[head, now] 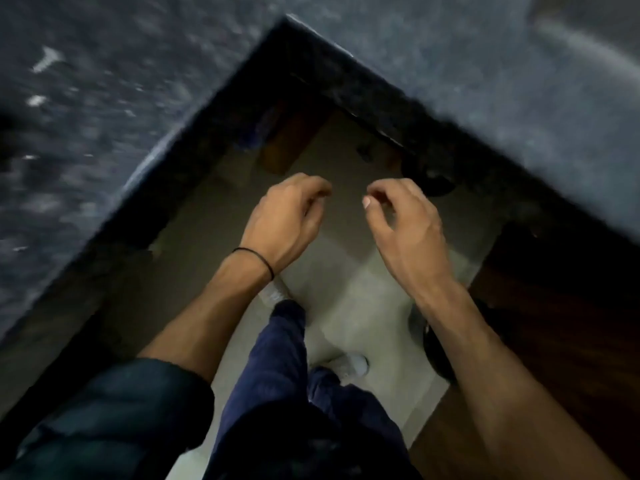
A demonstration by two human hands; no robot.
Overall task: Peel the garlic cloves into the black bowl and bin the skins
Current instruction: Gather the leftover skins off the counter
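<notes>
though smeared by blur, looked straight down into the inner corner of a dark speckled counter (104,133). caught both hands out over pale floor tiles (346,271), apart, touching nothing. saw the left hand (287,216), black band (256,256) at the wrist, fingers curled inward; could not tell whether pinching anything. saw the right hand (405,223) slack, fingers loosely bent, nothing visible inside. spotted pale flecks (45,60) on the counter, far left, too blurred to call skins. could not make out garlic or black bowl. glimpsed navy trousers (277,375) and 2 white shoes (353,363) below.
</notes>
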